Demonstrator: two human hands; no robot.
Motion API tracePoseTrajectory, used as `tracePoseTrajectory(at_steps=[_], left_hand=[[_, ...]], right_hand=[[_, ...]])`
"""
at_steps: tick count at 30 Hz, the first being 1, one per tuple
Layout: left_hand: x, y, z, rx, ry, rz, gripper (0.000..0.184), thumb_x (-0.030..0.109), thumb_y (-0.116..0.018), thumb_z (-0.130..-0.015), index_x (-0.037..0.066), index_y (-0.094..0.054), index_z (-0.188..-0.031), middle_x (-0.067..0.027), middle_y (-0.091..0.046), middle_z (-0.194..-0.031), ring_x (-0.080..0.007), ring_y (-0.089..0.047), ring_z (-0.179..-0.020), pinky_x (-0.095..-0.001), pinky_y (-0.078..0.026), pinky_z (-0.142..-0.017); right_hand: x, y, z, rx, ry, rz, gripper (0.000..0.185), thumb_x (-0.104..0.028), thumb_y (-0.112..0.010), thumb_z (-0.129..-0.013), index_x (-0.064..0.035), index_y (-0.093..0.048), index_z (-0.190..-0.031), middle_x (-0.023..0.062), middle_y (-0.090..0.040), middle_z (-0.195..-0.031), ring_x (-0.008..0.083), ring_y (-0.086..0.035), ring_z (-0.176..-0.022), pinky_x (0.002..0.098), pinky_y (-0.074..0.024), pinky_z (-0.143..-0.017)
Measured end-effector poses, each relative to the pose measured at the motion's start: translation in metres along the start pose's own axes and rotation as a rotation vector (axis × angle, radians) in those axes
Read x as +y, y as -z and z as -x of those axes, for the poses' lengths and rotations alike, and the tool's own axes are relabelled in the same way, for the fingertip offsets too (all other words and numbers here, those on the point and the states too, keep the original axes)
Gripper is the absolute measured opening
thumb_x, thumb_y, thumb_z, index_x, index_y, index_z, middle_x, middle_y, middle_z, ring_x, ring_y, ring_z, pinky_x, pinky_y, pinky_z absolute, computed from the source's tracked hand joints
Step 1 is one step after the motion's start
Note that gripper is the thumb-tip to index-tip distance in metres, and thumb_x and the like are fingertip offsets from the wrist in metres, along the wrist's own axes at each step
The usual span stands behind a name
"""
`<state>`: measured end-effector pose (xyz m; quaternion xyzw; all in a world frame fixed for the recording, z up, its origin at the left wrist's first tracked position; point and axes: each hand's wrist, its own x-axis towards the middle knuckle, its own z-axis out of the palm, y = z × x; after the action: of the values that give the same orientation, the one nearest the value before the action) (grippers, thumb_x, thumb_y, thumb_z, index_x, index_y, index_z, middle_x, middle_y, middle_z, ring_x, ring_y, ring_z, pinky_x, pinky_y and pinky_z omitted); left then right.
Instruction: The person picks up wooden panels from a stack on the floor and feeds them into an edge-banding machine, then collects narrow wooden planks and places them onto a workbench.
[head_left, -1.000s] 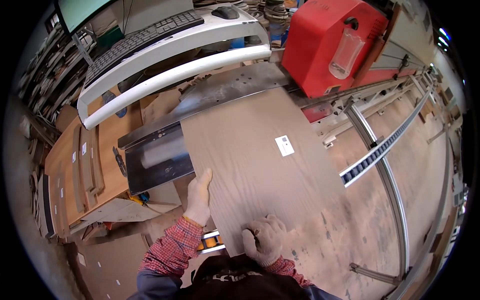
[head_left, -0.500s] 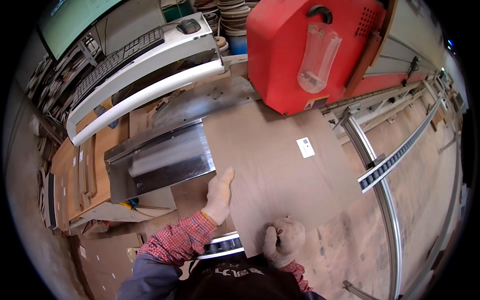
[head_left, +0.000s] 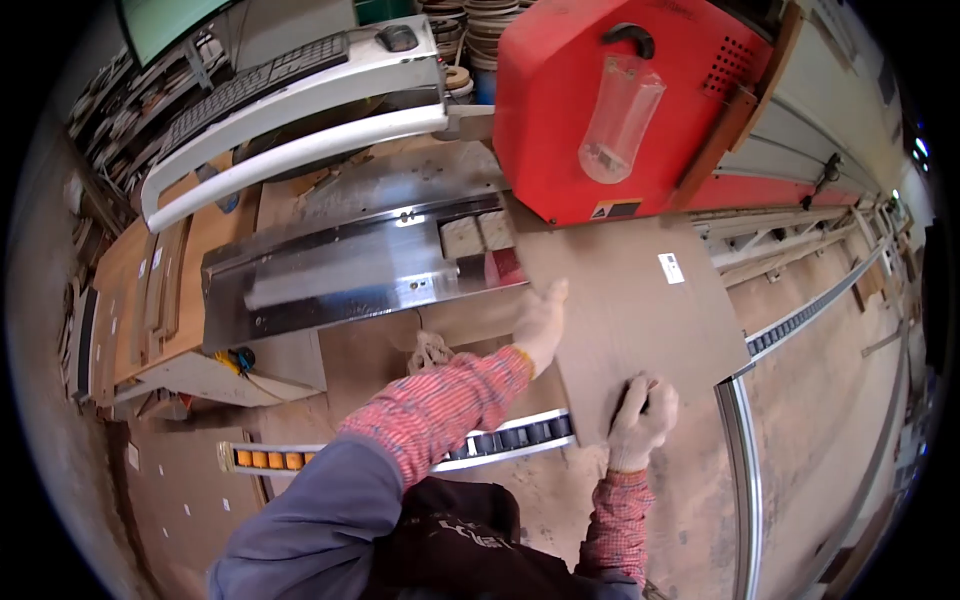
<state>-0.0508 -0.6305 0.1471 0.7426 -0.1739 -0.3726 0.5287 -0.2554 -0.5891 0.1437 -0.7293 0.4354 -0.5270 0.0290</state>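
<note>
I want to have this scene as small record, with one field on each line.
Panel: brown board, in front of red machine
Label: white, on the board
Left hand: gloved, at the board's left edge
Right hand: gloved, on the board, fingers curled
Stand: white, bearing keyboard and mouse

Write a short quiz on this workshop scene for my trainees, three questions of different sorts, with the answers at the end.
1. Which lies beside the keyboard?
A) a drill
B) a mouse
C) a cup

2. True or false: the right hand wears a glove.

3. Fill in the colour: the large machine housing next to the board is ____.

Key: 1 B; 2 true; 3 red.
</note>
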Motion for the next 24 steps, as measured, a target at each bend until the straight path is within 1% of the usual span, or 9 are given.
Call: tracePoseTrajectory(at_steps=[4, 6, 8, 11, 13, 16, 19, 21, 24], left_hand=[[0.004, -0.043, -0.012, -0.199, -0.041, -0.070, 0.091, 0.068, -0.042, -0.099, -0.006, -0.038, -0.151, -0.0332, -0.043, -0.153, -0.0443, -0.042, -0.144, -0.0498, -0.035, -0.117], [0.031, -0.034, -0.004, -0.452, -0.159, -0.322, 0.070, 0.059, -0.051, -0.096, -0.003, -0.058, -0.128, -0.0323, -0.054, -0.140, -0.0397, -0.055, -0.130, -0.0507, -0.046, -0.100], [0.049, -0.001, 0.020, -0.554, -0.666, -0.908, 0.053, 0.050, -0.059, -0.093, 0.001, -0.077, -0.105, -0.0314, -0.064, -0.127, -0.0351, -0.068, -0.115, -0.0515, -0.058, -0.083], [0.000, 0.090, 0.081, -0.229, -1.112, -0.994, 0.039, 0.037, -0.064, -0.090, 0.001, -0.075, -0.101, -0.0209, -0.065, -0.113, -0.0318, -0.066, -0.102, -0.0482, -0.056, -0.080], [-0.041, 0.182, 0.108, 0.056, -1.099, -0.879, 0.037, 0.037, -0.064, -0.091, 0.002, -0.072, -0.103, -0.0174, -0.063, -0.108, -0.0313, -0.063, -0.101, -0.0474, -0.053, -0.086], [-0.095, 0.376, 0.187, 0.573, -1.105, -0.687, 0.024, 0.029, -0.061, -0.094, 0.006, -0.068, -0.100, -0.0128, -0.061, -0.098, -0.0290, -0.060, -0.094, -0.0440, -0.051, -0.086], [-0.171, 0.546, 0.324, 0.922, -0.710, -0.439, 0.022, 0.026, -0.063, -0.094, 0.006, -0.068, -0.102, -0.0110, -0.065, -0.093, -0.0257, -0.063, -0.088, -0.0405, -0.053, -0.079], [-0.326, 0.632, 0.400, 1.520, -0.412, -0.575, 0.033, 0.034, -0.065, -0.094, 0.005, -0.068, -0.110, -0.0149, -0.072, -0.098, -0.0307, -0.070, -0.093, -0.0428, -0.056, -0.078], [-0.373, 0.670, 0.570, 1.364, 0.490, -0.400, 0.042, 0.040, -0.061, -0.095, 0.004, -0.067, -0.115, -0.0201, -0.072, -0.104, -0.0364, -0.069, -0.101, -0.0462, -0.054, -0.085]], right_hand=[[0.026, 0.014, -0.030, -0.067, -0.123, 0.027, 0.018, -0.011, -0.059, -0.099, 0.0021, -0.064, -0.088, 0.0173, -0.064, -0.082, 0.0322, -0.060, -0.073, 0.0421, -0.0500, -0.070], [0.045, 0.031, -0.042, -0.195, -0.111, 0.208, 0.021, -0.015, -0.056, -0.102, 0.0012, -0.069, -0.103, 0.0213, -0.070, -0.096, 0.0370, -0.067, -0.089, 0.0429, -0.0535, -0.080], [0.110, 0.028, -0.039, -0.166, -0.081, 0.328, 0.035, -0.025, -0.056, -0.103, -0.0035, -0.061, -0.130, 0.0239, -0.068, -0.120, 0.0379, -0.067, -0.110, 0.0425, -0.0530, -0.093], [0.162, 0.038, -0.064, -0.398, -0.341, 0.532, 0.059, -0.043, -0.051, -0.107, -0.0066, -0.045, -0.153, 0.0229, -0.057, -0.145, 0.0360, -0.061, -0.126, 0.0400, -0.0484, -0.106], [0.245, 0.047, -0.076, -0.347, -0.366, 0.232, 0.068, -0.052, -0.046, -0.106, -0.0107, -0.036, -0.159, 0.0219, -0.049, -0.154, 0.0380, -0.057, -0.131, 0.0466, -0.0450, -0.109], [0.159, 0.015, 0.006, -0.157, -0.076, 0.264, 0.065, -0.052, -0.047, -0.106, -0.0106, -0.039, -0.155, 0.0204, -0.052, -0.150, 0.0366, -0.059, -0.127, 0.0462, -0.0466, -0.105], [0.076, -0.020, 0.137, -0.450, -0.043, 0.118, 0.062, -0.051, -0.048, -0.106, -0.0104, -0.042, -0.152, 0.0188, -0.054, -0.145, 0.0352, -0.060, -0.124, 0.0458, -0.0483, -0.101], [0.028, -0.028, 0.236, -0.793, -0.100, 0.012, 0.060, -0.051, -0.048, -0.106, -0.0103, -0.045, -0.149, 0.0178, -0.056, -0.142, 0.0343, -0.062, -0.121, 0.0456, -0.0494, -0.098], [-0.032, -0.029, 0.363, -1.378, -0.303, -0.069, 0.057, -0.051, -0.049, -0.105, -0.0101, -0.048, -0.145, 0.0162, -0.059, -0.137, 0.0329, -0.063, -0.118, 0.0452, -0.0511, -0.094]])
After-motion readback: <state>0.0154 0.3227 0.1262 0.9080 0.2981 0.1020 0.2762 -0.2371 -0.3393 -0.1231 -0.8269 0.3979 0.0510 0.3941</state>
